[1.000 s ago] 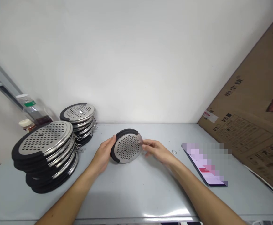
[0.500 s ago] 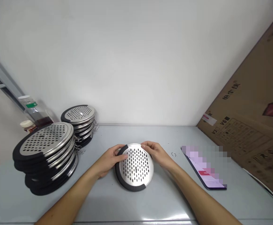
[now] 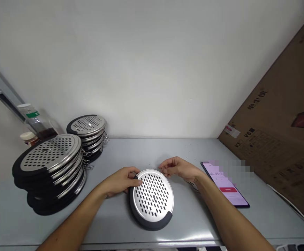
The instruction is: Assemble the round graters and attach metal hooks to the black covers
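Note:
My left hand (image 3: 123,181) grips a round perforated metal disc (image 3: 153,195) by its left edge, thumb on top and fingers round the black rim. The disc is tilted above the grey table, its slotted face towards me. At the disc's upper right edge, my right hand (image 3: 179,169) is closed in a pinch, with a tiny glint of metal at the fingertips. That small metal piece is mostly hidden, so its shape cannot be made out. Beneath my right wrist a bit of something shiny shows on the table.
A large stack of similar discs (image 3: 50,153) stands at the left, with a second stack (image 3: 88,125) behind it. Metal rings hang from both. A bottle (image 3: 38,122) and a white-capped jar (image 3: 29,136) are beyond. Rightward lie a phone (image 3: 227,190) and a cardboard box (image 3: 285,139).
The disc has turned and shifted slightly towards me, with its black rim now lower right. My right hand has let go of its face and pinches at the edge.

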`<state>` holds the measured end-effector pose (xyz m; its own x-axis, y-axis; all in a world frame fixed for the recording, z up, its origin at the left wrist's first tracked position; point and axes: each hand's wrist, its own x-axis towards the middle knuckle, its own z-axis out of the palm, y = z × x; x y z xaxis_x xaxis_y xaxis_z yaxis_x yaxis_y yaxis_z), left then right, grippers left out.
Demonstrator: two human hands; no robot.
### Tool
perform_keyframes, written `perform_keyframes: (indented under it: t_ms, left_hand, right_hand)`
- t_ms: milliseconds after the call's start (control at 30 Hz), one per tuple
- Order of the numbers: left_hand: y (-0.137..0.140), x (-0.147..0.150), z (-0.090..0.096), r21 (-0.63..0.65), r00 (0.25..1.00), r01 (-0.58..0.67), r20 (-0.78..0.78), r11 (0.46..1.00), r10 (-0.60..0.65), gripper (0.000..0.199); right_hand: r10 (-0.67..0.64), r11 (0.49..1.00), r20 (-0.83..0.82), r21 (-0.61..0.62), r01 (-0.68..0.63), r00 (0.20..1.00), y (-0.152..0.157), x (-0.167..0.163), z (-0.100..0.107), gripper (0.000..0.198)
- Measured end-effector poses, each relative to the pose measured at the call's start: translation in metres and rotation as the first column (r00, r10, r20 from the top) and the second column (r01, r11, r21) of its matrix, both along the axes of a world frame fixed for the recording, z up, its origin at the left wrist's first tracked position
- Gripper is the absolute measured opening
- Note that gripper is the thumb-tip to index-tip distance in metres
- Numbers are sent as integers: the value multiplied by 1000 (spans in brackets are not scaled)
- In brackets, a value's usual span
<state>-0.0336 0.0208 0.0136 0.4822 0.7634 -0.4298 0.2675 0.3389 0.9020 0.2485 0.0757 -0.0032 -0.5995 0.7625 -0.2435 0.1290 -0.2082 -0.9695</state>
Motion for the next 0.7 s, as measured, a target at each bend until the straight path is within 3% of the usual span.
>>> perform_keyframes:
  t_ms: [100, 233, 367, 467, 700]
  left_hand:
    - [1, -3, 1, 46, 997, 57, -57, 997, -54, 42]
    - [3, -5, 1, 247, 984, 131, -150, 960, -96, 35]
    - [5, -3, 2, 419, 986, 58, -168, 906, 15, 38]
    - [6, 1, 2, 434, 995, -26, -77, 900, 65, 42]
    - [5, 4, 1, 364, 1000, -3, -23, 931, 12, 43]
  right_hand:
    - [-172, 984, -62, -43, 170, 983, 3, -8, -10, 30]
    - [-298, 955, -115, -51, 294, 948, 3, -26, -21, 33]
    - [-334, 942, -177, -31, 334, 926, 2, -39, -20, 37]
    - [-347, 937, -184, -25, 348, 920, 2, -48, -18, 38]
    - [-347, 936, -172, -119, 330, 922, 6, -60, -27, 41]
